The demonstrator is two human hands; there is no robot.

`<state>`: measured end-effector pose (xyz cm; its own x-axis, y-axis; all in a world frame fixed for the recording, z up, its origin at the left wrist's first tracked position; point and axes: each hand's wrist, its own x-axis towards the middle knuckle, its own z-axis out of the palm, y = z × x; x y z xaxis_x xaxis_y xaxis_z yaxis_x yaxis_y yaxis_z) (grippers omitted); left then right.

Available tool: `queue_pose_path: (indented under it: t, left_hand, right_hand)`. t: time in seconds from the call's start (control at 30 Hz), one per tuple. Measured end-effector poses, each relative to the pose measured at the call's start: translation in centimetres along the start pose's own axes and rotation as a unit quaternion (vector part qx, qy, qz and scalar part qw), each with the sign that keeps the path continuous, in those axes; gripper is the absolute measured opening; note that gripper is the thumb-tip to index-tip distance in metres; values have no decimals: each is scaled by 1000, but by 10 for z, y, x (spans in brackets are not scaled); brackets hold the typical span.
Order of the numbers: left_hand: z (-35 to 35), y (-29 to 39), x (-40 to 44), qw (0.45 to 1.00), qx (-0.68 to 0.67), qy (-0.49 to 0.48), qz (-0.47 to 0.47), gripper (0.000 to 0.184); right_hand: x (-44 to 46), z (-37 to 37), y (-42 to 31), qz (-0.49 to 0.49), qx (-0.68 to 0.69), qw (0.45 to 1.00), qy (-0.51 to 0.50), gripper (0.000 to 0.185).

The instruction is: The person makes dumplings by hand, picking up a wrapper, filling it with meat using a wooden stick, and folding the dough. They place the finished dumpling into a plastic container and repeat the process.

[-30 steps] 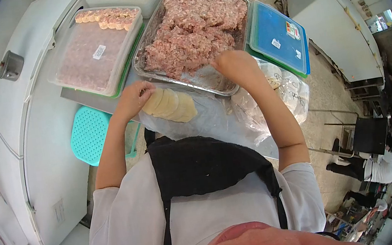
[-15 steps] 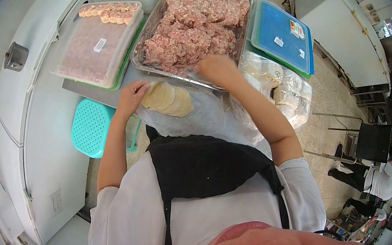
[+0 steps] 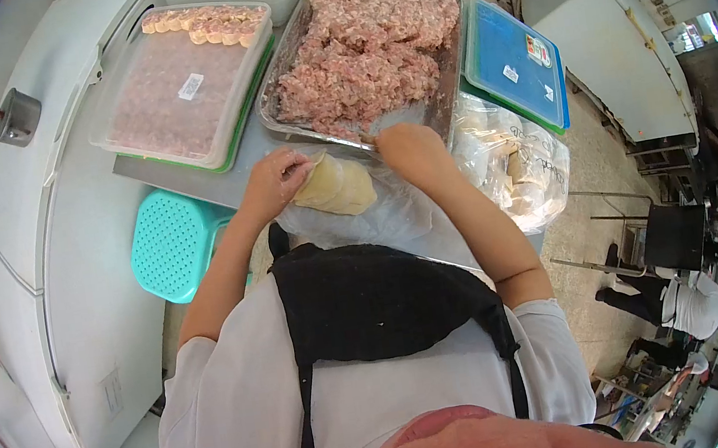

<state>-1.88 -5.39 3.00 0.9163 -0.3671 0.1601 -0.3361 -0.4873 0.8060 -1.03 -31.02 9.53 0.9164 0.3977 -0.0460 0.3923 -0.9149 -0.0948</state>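
Note:
In the head view, my left hand (image 3: 279, 183) is closed in a pinch at the left edge of a stack of pale yellow dough wrappers (image 3: 340, 186). The stack rests on clear plastic sheeting (image 3: 394, 217) at the front of the table. My right hand (image 3: 409, 152) is closed at the near rim of a metal tray (image 3: 296, 127) heaped with raw ground meat (image 3: 363, 78). A small thin end shows beside its fingers, too little to name. Left of the tray, a clear lidded container (image 3: 150, 115) has a row of filled dumplings (image 3: 216, 30) along its far end.
Right of the tray are blue and green lids (image 3: 511, 68) and a plastic bag of pale wrapped packs (image 3: 514, 158). A turquoise stool (image 3: 171, 244) stands left below the table. White freezers (image 3: 96, 295) flank the left side. A person (image 3: 687, 303) stands at far right.
My right hand has drawn back slightly from the meat to the tray's near rim. My left hand has shifted right and down, against the wrappers. The view has shifted slightly.

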Motion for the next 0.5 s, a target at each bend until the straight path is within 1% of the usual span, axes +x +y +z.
queue_pose_path:
  t: [0.03, 0.1, 0.13, 0.2, 0.23, 0.3, 0.33, 0.4, 0.43, 0.47, 0.5]
  left_hand:
    - [-2, -3, 1, 1000, -1, -1, 3, 15]
    - [-7, -9, 2, 998, -53, -19, -35, 17]
    - [-11, -12, 3, 998, -55, -19, -31, 17]
    - [-17, -19, 5, 980, -164, -50, -99, 20]
    - [-20, -23, 5, 980, -167, -50, -96, 20]
    - [-25, -32, 7, 960, -248, -78, -107, 21]
    - [-25, -37, 7, 959, -250, -79, -104, 21]
    - [-21, -43, 9, 933, -344, -36, -97, 22]
    - [-22, -41, 12, 932, -347, -43, -94, 22]
    - [-22, -38, 15, 898, -415, -49, -133, 21]
    - [-22, -34, 17, 858, -480, -56, -173, 21]
  right_hand:
    - [7, 2, -9, 3, -2, 1000, 1, 19]
    - [22, 8, -24, 16, 3, 1000, 3, 18]
    - [30, 10, -29, 19, 0, 1000, 5, 18]
    - [44, 16, -38, -16, -9, 1000, 13, 17]
    - [52, 22, -42, -15, -13, 1000, 13, 17]
    - [65, 33, -48, -36, -8, 999, 25, 21]
    - [68, 33, -45, -35, -11, 999, 26, 21]
    - [63, 28, -33, -20, 108, 994, 25, 30]
    - [57, 27, -29, -12, 106, 994, 25, 30]
    - [50, 27, -25, 40, 243, 969, 26, 33]
    - [43, 27, -25, 90, 375, 922, 29, 36]
